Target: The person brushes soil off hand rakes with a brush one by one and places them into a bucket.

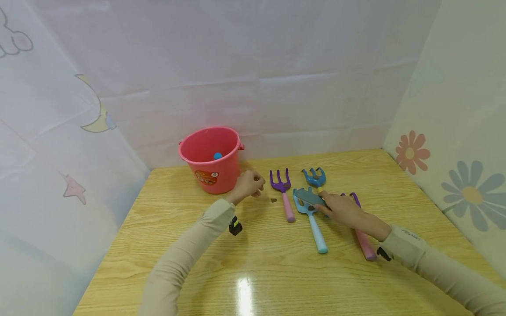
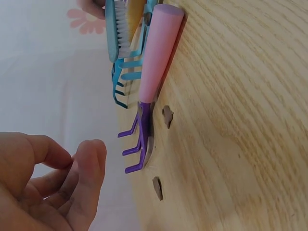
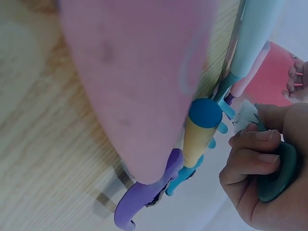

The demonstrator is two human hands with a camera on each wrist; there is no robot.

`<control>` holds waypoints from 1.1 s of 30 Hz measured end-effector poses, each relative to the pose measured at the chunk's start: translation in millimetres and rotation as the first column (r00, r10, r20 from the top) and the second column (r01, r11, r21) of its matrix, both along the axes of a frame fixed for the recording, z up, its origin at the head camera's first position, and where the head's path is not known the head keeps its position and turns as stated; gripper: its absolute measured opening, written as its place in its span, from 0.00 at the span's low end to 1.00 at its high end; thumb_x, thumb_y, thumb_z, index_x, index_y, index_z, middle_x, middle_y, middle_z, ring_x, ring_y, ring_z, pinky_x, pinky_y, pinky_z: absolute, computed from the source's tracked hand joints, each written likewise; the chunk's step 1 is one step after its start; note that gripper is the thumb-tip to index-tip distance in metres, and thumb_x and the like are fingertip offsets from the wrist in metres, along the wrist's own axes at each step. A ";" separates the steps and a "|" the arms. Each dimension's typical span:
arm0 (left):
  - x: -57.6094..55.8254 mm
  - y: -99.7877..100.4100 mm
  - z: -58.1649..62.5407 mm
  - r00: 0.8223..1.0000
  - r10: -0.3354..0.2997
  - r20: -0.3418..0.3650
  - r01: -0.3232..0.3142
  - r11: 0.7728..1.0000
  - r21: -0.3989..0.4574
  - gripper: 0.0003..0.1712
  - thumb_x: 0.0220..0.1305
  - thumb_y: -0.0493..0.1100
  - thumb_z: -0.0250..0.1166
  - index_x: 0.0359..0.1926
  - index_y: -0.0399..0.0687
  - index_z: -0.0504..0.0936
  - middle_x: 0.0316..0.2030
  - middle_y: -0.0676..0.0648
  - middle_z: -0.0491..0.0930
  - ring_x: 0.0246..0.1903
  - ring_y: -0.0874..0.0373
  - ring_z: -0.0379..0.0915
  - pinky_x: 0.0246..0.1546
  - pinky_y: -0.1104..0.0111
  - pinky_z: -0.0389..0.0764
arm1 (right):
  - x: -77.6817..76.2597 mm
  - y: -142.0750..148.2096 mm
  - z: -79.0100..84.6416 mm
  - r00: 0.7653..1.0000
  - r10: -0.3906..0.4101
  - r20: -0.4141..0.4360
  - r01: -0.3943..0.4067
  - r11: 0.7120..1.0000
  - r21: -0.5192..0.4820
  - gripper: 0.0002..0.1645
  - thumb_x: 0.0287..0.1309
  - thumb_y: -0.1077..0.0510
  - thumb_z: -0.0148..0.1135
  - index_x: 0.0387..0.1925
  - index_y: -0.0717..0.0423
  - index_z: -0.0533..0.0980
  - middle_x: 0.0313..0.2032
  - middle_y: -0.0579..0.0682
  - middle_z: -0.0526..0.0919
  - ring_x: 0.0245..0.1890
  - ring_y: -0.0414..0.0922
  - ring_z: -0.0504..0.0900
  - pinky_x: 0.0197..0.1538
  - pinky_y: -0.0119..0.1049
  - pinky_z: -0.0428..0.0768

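Observation:
My right hand (image 1: 348, 210) grips a teal scrub brush (image 1: 310, 196), whose white bristles show in the left wrist view. The brush overlaps a light blue slotted garden tool (image 1: 318, 232) lying on the table. Dark brown dirt sits near its head. My left hand (image 1: 248, 185) is held beside the red bucket (image 1: 221, 176), fingers loosely bent and nothing between them. Just right of it lies a purple fork with a pink handle (image 1: 289, 208). Small brown crumbs (image 2: 167, 116) rest on the wood near that fork.
Behind the brush lies a blue rake (image 1: 316, 179) with a yellow handle. A second pink-handled purple rake (image 1: 364, 245) lies partly under my right forearm. Inside the bucket a blue rounded thing (image 1: 218, 156) shows. A printed cloth wall (image 1: 316, 109) borders the table's back edge.

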State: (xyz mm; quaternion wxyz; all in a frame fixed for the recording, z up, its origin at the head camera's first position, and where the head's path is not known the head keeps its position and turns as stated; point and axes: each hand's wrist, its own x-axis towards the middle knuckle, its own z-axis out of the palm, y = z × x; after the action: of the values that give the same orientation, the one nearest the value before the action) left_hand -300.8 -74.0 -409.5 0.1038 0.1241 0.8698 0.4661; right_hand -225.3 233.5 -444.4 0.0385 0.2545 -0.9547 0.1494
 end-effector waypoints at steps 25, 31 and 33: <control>7.9 16.6 -36.1 0.986 -0.015 0.164 0.015 1.000 0.001 0.09 0.70 0.37 0.58 0.42 0.32 0.77 0.31 0.35 0.83 0.22 0.50 0.83 0.26 0.64 0.84 | -0.5 0.3 -1.0 1.000 0.005 0.011 -0.005 1.000 -0.002 0.23 0.68 0.53 0.60 0.50 0.70 0.72 0.24 0.46 0.74 0.18 0.38 0.69 0.17 0.30 0.64; 12.2 19.7 -39.2 0.987 -0.021 0.162 0.031 0.998 -0.056 0.14 0.71 0.40 0.58 0.43 0.29 0.80 0.30 0.37 0.84 0.18 0.55 0.81 0.23 0.66 0.83 | -0.9 -0.1 -0.7 1.000 -0.005 0.020 0.005 1.000 -0.003 0.23 0.68 0.53 0.60 0.51 0.70 0.71 0.24 0.45 0.73 0.18 0.38 0.69 0.18 0.31 0.63; 13.3 21.1 -39.6 0.985 -0.024 0.172 0.034 0.998 -0.055 0.15 0.71 0.40 0.58 0.42 0.28 0.81 0.29 0.37 0.85 0.19 0.53 0.82 0.24 0.66 0.83 | -1.0 -0.2 -0.9 1.000 -0.005 0.023 0.005 1.000 -0.005 0.23 0.68 0.53 0.60 0.51 0.71 0.71 0.23 0.45 0.73 0.18 0.38 0.69 0.18 0.31 0.63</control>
State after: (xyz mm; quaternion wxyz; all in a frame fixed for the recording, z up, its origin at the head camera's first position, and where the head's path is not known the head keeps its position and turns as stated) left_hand -287.5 -52.9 -449.1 0.1883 0.0933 0.8689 0.4481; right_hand -226.2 233.3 -445.3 0.0286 0.2502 -0.9554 0.1544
